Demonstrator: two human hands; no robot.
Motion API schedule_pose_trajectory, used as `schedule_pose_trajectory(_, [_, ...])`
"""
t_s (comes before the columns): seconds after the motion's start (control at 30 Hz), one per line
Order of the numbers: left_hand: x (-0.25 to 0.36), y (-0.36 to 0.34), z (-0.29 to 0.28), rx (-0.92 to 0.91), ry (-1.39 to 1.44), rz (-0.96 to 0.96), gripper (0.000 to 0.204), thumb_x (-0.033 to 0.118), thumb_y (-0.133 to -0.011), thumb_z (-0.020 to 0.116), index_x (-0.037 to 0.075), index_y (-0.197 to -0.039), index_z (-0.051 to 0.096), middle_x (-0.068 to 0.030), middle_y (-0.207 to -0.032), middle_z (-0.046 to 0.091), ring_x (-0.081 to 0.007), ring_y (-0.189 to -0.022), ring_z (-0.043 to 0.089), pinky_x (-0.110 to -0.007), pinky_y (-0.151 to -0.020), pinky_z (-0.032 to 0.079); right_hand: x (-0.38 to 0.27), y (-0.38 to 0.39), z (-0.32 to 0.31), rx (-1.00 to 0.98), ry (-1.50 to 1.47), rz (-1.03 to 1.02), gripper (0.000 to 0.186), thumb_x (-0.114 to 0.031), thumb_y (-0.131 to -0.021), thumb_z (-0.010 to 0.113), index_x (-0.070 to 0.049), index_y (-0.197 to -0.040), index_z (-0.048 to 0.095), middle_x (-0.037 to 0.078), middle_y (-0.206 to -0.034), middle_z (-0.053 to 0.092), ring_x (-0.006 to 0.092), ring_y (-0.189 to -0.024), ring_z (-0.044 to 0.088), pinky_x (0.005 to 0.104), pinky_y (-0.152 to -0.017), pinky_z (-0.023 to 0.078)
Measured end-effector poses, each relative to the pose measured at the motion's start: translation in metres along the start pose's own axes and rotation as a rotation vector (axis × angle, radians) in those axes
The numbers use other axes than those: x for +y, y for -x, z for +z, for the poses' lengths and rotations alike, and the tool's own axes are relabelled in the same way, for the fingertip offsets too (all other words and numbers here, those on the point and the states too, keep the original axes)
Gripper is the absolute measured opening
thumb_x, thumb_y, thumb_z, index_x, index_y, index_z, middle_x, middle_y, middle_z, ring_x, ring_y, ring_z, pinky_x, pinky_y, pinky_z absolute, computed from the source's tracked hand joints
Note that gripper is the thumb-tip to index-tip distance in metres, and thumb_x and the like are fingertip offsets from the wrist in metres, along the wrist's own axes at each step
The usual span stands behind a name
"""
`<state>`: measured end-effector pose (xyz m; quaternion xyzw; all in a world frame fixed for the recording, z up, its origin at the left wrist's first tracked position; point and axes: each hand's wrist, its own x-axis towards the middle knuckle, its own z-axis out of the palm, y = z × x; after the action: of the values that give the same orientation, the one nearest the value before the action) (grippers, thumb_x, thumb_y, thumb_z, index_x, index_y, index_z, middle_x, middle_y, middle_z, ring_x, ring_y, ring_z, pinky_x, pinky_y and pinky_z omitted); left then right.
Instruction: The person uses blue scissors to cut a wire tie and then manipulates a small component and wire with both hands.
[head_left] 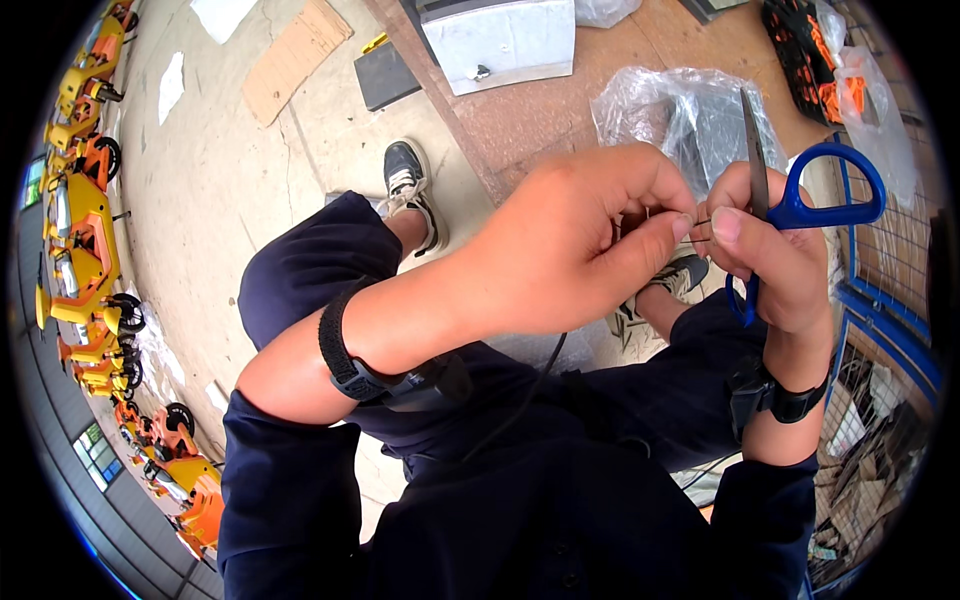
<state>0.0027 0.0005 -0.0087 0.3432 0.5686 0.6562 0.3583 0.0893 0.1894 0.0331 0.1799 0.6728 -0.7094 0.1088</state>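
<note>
My left hand (575,235) is closed, thumb against fingers, pinching a thin dark strand (700,222) that spans the small gap to my other hand. I cannot tell whether it is wire or thread. In my right hand (775,245) sits a pair of scissors (835,200) with blue handles. One handle loop sticks out to the right, the other hangs below the fingers, and the metal blades point up, away from the strand. The fingertips of that hand also meet the strand's right end. Both hands are raised in front of my knees.
Beyond my hands is a brown board surface (520,130) with a light metal box (500,45) and clear plastic wrap (680,105). A blue-framed wire cage (890,340) stands at right. Cardboard (295,60) lies on the floor; yellow and orange scooters (90,240) line the left.
</note>
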Motion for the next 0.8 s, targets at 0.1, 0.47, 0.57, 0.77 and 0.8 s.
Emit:
schedule_pose_trajectory(0.1, [0.001, 0.001, 0.002, 0.005, -0.031, 0.001, 0.009, 0.003, -0.095, 0.053, -0.001, -0.103, 0.056, 0.0, -0.085, 0.058, -0.002, -0.073, 0.052, -0.017, -0.062, 0.041, 0.002, 0.001, 0.001, 0.017, 0.0, -0.009, 0.017, -0.018, -0.08, 0.067, -0.002, -0.08, 0.06, -0.003, -0.069, 0.054, 0.0037, -0.063, 0.045, 0.0204, -0.057, 0.032])
schedule_pose_trajectory(0.47, [0.015, 0.001, 0.004, 0.062, -0.272, -0.005, 0.008, 0.003, -0.084, 0.064, 0.006, -0.091, 0.065, 0.0057, -0.064, 0.051, -0.0011, -0.056, 0.04, -0.02, -0.049, 0.035, -0.003, 0.003, 0.001, 0.004, 0.014, 0.019, 0.017, -0.017, -0.08, 0.068, -0.002, -0.08, 0.061, -0.002, -0.071, 0.055, 0.0051, -0.067, 0.048, 0.0214, -0.06, 0.035])
schedule_pose_trajectory(0.57, [0.023, 0.001, 0.005, 0.049, -0.178, -0.125, 0.008, 0.003, -0.084, 0.065, 0.006, -0.091, 0.067, 0.0062, -0.061, 0.05, -0.0008, -0.055, 0.04, -0.019, -0.049, 0.034, -0.003, 0.003, 0.0, -0.009, 0.028, 0.004, 0.017, -0.017, -0.079, 0.068, -0.002, -0.08, 0.061, -0.002, -0.071, 0.056, 0.0052, -0.067, 0.048, 0.0215, -0.061, 0.035])
schedule_pose_trajectory(0.77, [0.022, -0.001, 0.005, 0.028, 0.145, -0.264, 0.012, 0.006, -0.09, 0.063, 0.002, -0.1, 0.066, 0.0084, -0.062, 0.047, 0.0007, -0.058, 0.042, -0.018, -0.053, 0.035, -0.002, 0.004, 0.0, 0.015, 0.006, 0.015, 0.018, -0.018, -0.08, 0.067, -0.002, -0.08, 0.06, -0.002, -0.068, 0.054, 0.0045, -0.063, 0.046, 0.0212, -0.057, 0.033])
schedule_pose_trajectory(0.8, [0.02, -0.002, 0.006, 0.034, 0.23, -0.28, 0.013, 0.007, -0.091, 0.062, 0.001, -0.103, 0.065, 0.0087, -0.063, 0.047, 0.0008, -0.059, 0.042, -0.018, -0.054, 0.035, -0.002, 0.003, 0.0, 0.028, 0.005, 0.025, 0.018, -0.019, -0.08, 0.067, -0.002, -0.08, 0.06, -0.002, -0.067, 0.053, 0.0043, -0.061, 0.045, 0.021, -0.056, 0.032])
